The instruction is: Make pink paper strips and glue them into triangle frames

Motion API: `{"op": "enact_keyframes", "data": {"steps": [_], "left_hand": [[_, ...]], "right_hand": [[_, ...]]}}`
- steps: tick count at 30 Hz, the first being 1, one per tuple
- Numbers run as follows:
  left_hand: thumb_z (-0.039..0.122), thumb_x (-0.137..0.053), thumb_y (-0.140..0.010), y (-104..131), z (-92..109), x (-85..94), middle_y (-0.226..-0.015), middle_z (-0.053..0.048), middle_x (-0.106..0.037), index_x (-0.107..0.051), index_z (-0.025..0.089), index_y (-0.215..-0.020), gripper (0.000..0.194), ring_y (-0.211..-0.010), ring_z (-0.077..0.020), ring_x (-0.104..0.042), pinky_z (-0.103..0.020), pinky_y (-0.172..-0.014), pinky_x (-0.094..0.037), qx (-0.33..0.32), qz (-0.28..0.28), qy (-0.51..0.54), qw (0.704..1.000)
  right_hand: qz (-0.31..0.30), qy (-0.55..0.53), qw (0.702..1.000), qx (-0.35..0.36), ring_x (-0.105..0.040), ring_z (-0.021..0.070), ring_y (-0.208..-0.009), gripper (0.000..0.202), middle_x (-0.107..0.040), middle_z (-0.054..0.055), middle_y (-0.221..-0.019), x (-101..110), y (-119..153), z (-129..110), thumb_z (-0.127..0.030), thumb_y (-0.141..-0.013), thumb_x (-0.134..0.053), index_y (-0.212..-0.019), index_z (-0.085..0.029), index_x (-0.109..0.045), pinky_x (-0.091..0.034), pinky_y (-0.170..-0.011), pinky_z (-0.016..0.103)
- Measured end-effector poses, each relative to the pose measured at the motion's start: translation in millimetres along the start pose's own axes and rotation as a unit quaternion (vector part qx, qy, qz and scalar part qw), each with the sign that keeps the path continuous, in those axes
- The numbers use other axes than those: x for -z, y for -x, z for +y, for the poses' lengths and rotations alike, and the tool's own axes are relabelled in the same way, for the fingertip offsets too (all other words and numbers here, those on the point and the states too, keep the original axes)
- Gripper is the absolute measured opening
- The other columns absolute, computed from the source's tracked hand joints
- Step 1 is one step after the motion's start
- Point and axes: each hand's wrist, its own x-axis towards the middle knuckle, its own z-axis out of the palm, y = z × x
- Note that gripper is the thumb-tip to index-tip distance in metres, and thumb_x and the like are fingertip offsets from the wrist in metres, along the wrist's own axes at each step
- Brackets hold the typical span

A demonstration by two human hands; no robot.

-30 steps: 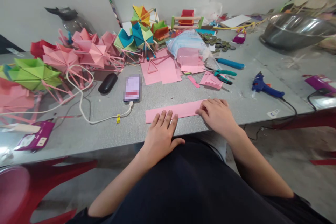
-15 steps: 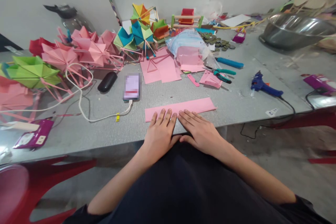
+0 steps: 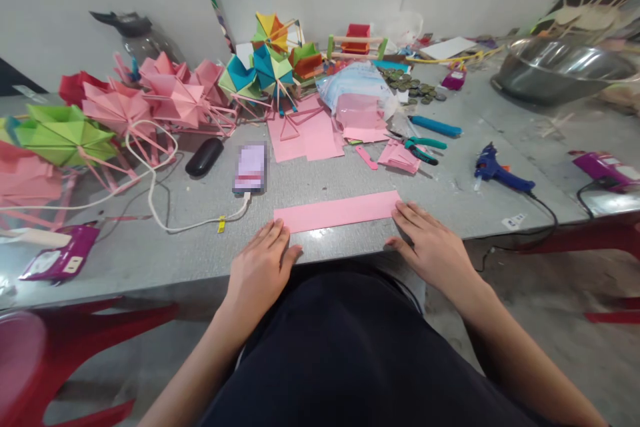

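Observation:
A long strip of pink paper (image 3: 337,211), apparently folded, lies flat near the front edge of the grey table (image 3: 195,253). At its left end rests my left hand (image 3: 265,257), fingers stretched out and fingertips on the paper's corner. My right hand (image 3: 425,240) lies flat at the opposite end, its fingertips touching the strip's right edge and the thumb apart. Neither hand grips anything. Beyond the strip are a small pink piece (image 3: 367,157), a stack of pink paper pieces (image 3: 399,156) and pliers with green handles (image 3: 423,147).
Folded-paper wheels (image 3: 175,97) crowd the back left. A phone (image 3: 251,167) on a white cable (image 3: 187,229) and a black case (image 3: 204,157) lie left of the strip. To the right are a blue glue gun (image 3: 503,170) and a metal bowl (image 3: 560,73). Red stools (image 3: 95,340) stand below.
My hands have slid apart from the middle of the strip, the left to its left end and the right to its right end. The paper stays nearly in place.

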Motion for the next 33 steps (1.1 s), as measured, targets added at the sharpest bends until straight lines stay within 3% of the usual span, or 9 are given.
{"op": "enact_keyframes", "data": {"steps": [5,9,13,18,23,29,33], "left_hand": [[0.029,-0.054,-0.108,-3,-8,9.5,-0.136,-0.014,-0.076,-0.08,0.018,-0.117,0.03,-0.127,-0.033,-0.072,-0.049,-0.102,-0.063,0.007,0.039,-0.017,0.999],[0.018,-0.054,-0.105,-25,-13,10.3,-0.133,-0.012,-0.077,-0.08,0.02,-0.098,0.027,-0.123,-0.0304,-0.071,-0.046,-0.101,-0.06,-0.045,0.05,0.007,0.998],[0.013,-0.056,-0.101,-42,-19,11.5,-0.118,-0.013,-0.077,-0.077,0.02,-0.093,0.024,-0.111,-0.0317,-0.069,-0.047,-0.093,-0.057,-0.097,0.028,-0.024,0.995],[0.008,-0.056,-0.099,-43,-21,17.6,-0.098,-0.009,-0.075,-0.076,0.02,-0.094,0.023,-0.096,-0.0294,-0.066,-0.044,-0.084,-0.053,-0.133,-0.008,-0.064,0.989],[0.009,-0.056,-0.099,-43,-20,20.0,-0.095,-0.007,-0.075,-0.074,0.02,-0.092,0.023,-0.092,-0.0273,-0.067,-0.043,-0.083,-0.05,-0.132,-0.014,-0.062,0.989],[0.021,-0.057,-0.104,-51,-14,17.2,-0.091,-0.008,-0.073,-0.071,0.017,-0.086,0.023,-0.088,-0.0265,-0.068,-0.043,-0.082,-0.049,-0.139,-0.011,-0.05,0.989],[0.026,-0.059,-0.106,-61,3,8.4,-0.095,-0.007,-0.075,-0.072,0.017,-0.091,0.022,-0.09,-0.0258,-0.068,-0.041,-0.082,-0.05,-0.15,-0.037,-0.008,0.988]], "right_hand": [[0.024,0.035,0.999,-0.027,-0.054,0.0411,-0.146,0.042,-0.061,0.017,-0.157,10,-11,-16,-0.044,-0.109,-0.048,-0.125,-0.019,-0.078,-0.056,-0.099,0.058],[0.043,0.058,0.997,-0.016,-0.051,0.0436,-0.144,0.034,-0.072,0.016,-0.142,15,-21,-24,-0.04,-0.107,-0.055,-0.108,-0.021,-0.083,-0.045,-0.109,0.063],[0.045,0.076,0.996,-0.022,-0.054,0.0405,-0.135,0.032,-0.077,0.015,-0.127,20,-30,-29,-0.039,-0.105,-0.06,-0.092,-0.02,-0.083,-0.038,-0.112,0.057],[0.019,0.033,0.997,0.066,-0.059,0.0272,-0.104,0.023,-0.077,0.009,-0.105,19,-49,-43,-0.024,-0.105,-0.059,-0.096,-0.023,-0.08,-0.038,-0.097,0.042],[-0.025,0.043,0.982,0.183,-0.057,0.0236,-0.091,0.023,-0.072,0.008,-0.09,14,-65,-63,-0.008,-0.1,-0.057,-0.089,-0.019,-0.075,-0.036,-0.087,0.038],[-0.029,0.085,0.973,0.213,-0.058,0.0247,-0.086,0.02,-0.071,0.01,-0.089,15,-73,-71,-0.006,-0.098,-0.058,-0.088,-0.016,-0.072,-0.034,-0.077,0.037],[-0.029,0.087,0.974,0.209,-0.059,0.0252,-0.085,0.017,-0.07,0.01,-0.089,12,-75,-72,-0.008,-0.098,-0.059,-0.088,-0.015,-0.07,-0.033,-0.077,0.038]]}}
